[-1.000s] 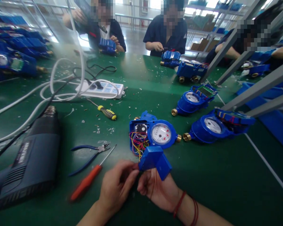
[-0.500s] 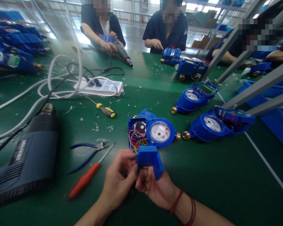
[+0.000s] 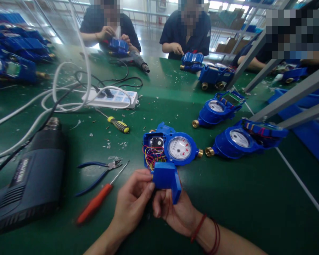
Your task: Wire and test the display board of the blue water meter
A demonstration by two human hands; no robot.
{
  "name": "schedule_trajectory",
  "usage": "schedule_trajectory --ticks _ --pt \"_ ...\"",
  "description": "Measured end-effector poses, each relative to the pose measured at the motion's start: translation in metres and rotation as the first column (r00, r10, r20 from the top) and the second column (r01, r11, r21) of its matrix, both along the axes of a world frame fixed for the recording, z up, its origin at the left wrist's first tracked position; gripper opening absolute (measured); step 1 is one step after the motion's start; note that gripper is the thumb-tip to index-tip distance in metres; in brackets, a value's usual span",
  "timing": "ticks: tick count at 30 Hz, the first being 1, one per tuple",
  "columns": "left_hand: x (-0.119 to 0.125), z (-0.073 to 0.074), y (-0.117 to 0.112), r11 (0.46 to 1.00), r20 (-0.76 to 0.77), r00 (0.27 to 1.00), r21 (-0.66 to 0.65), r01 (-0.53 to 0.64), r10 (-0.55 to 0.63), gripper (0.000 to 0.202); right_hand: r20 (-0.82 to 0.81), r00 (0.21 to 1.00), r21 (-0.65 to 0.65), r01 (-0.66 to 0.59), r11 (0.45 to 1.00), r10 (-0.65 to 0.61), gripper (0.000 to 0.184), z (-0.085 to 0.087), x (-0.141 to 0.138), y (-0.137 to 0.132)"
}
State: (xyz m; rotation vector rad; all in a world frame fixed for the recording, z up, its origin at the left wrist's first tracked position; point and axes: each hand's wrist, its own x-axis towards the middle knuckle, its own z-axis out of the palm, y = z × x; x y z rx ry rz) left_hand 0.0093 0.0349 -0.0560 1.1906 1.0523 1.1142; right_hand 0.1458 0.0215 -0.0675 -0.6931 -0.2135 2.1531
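Observation:
A blue water meter (image 3: 179, 148) lies face up on the green table, its side box full of thin coloured wires (image 3: 152, 156). Just in front of it is a blue plastic cover (image 3: 163, 176) with a raised flap on its right. My left hand (image 3: 134, 198) pinches the cover's left edge between thumb and fingers. Under and to the right of the cover, my right hand (image 3: 177, 209) is closed with curled fingers against it. The cover hides some of the right fingers and the near side of the wire box.
Cutting pliers (image 3: 102, 170), an orange screwdriver (image 3: 94, 203) and a heat gun (image 3: 34, 170) lie left. Behind are a yellow-black screwdriver (image 3: 118, 124) and a power strip (image 3: 117, 98). More water meters (image 3: 236, 139) stand right, near grey bars (image 3: 295, 94). Co-workers (image 3: 188, 28) sit opposite.
My hands stay nearly in place, with the cover turned slightly. Across the table, one co-worker has put down a heat gun and now has both hands at a blue meter.

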Motion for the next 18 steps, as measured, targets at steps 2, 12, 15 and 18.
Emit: schedule_trajectory --ticks 2,12,15,18 --pt "0.0005 0.0001 0.0008 1.000 0.008 1.000 -0.012 -0.003 0.003 0.010 0.012 1.000 -0.002 0.004 1.000 -0.004 0.087 0.0012 -0.0003 0.0000" --pt "-0.0014 -0.0003 0.0026 1.000 -0.014 1.000 0.012 0.020 -0.020 0.009 -0.027 1.000 -0.012 0.000 1.000 -0.001 0.084 0.0002 0.0020 0.0015" --pt "-0.0009 0.0002 0.0040 1.000 -0.027 1.000 0.006 0.017 -0.017 0.006 -0.034 0.999 -0.007 -0.012 1.000 0.012 0.086 -0.0005 0.0015 0.0009" --pt "0.0010 0.0021 0.0044 1.000 -0.057 0.998 0.022 0.006 -0.005 0.008 -0.046 0.998 0.002 -0.030 1.000 0.030 0.085 -0.0021 0.0016 -0.0002"
